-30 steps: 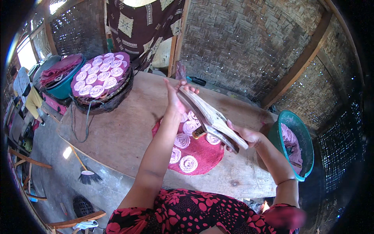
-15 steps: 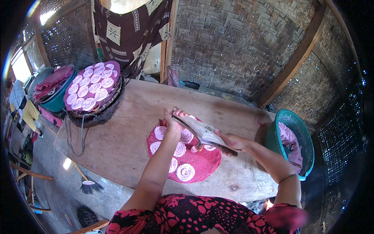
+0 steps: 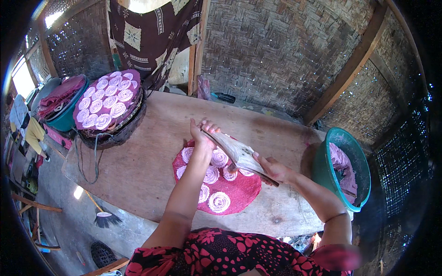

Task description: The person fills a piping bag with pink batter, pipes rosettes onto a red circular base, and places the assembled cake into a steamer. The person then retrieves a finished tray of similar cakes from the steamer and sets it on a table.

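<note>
Left hand (image 3: 202, 132): fingers closed over the far end of a pale flat board (image 3: 239, 154), gripping its upper edge; the forearm crosses above the red cloth.
Right hand (image 3: 271, 168): clasps the near end of the same board, thumb on top, so the two hands share the load at opposite ends.
Pale flat board: held tilted, just above the right part of the red cloth (image 3: 221, 181), far end higher than near end; whether its lower edge touches the cloth cannot be told.
Red cloth: round, spread flat on the wooden table (image 3: 138, 161) directly before the person, within easy reach of both hands.
Spiral discs (image 3: 219, 201): pale pink coils laid apart from one another on the red cloth, spaced so none touch; some lie hidden under the board.
Green tub (image 3: 343, 168): at the table's right end, near the right forearm, holding pinkish-purple dough-like mass.
Dark round basket (image 3: 113, 126): on the table's far left corner, topped by a purple cloth carrying many more spiral discs in rows.
Teal basin (image 3: 64, 117): just beyond that basket, with folded purplish cloth inside.
Backdrop: woven bamboo wall (image 3: 276, 50); patterned brown fabric (image 3: 147, 37) hanging at the doorway.
Floor: a broom (image 3: 103, 216) lies below the table's left edge.
</note>
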{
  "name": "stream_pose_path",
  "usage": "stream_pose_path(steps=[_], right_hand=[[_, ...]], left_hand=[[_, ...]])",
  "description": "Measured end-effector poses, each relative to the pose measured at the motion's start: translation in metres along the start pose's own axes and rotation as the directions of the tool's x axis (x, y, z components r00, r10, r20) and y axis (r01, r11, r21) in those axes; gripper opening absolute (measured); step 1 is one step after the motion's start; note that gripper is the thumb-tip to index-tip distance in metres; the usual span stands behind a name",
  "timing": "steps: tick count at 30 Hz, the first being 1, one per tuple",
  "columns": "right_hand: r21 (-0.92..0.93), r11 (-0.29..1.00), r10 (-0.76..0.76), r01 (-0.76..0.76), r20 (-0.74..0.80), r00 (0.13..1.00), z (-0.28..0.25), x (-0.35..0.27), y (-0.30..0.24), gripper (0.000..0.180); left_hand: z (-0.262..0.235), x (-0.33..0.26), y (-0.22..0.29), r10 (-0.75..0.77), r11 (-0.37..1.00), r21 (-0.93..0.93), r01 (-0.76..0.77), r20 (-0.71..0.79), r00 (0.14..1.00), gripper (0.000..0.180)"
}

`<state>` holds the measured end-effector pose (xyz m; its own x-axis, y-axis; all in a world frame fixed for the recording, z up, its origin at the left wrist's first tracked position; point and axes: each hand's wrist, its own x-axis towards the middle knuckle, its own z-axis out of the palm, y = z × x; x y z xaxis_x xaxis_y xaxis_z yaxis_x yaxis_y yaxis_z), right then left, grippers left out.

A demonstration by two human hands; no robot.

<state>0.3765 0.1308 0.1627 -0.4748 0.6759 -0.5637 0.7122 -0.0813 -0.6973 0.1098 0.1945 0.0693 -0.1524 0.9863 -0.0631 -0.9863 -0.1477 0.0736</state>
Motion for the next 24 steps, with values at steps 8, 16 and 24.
stream_pose_path(steps=[8, 16, 24], right_hand=[[-0.124, 0.989, 0.041, -0.086, -0.325, 0.945, -0.009, -0.022, 0.011, 0.076], [0.625, 0.775, -0.129, 0.094, 0.010, 0.992, -0.026, -0.012, 0.046, 0.085], [0.745, 0.563, -0.471, 0.357, -0.066, 0.880, 0.014, 0.033, 0.072, 0.049]], left_hand=[[0.006, 0.012, -0.043, -0.071, 0.997, -0.025, 0.075, 0.128, 0.989, 0.055], [0.018, 0.018, -0.044, -0.077, 0.971, -0.186, 0.149, 0.343, 0.936, 0.037], [0.029, 0.004, -0.032, 0.009, 0.940, -0.317, 0.129, 0.399, 0.917, 0.025]])
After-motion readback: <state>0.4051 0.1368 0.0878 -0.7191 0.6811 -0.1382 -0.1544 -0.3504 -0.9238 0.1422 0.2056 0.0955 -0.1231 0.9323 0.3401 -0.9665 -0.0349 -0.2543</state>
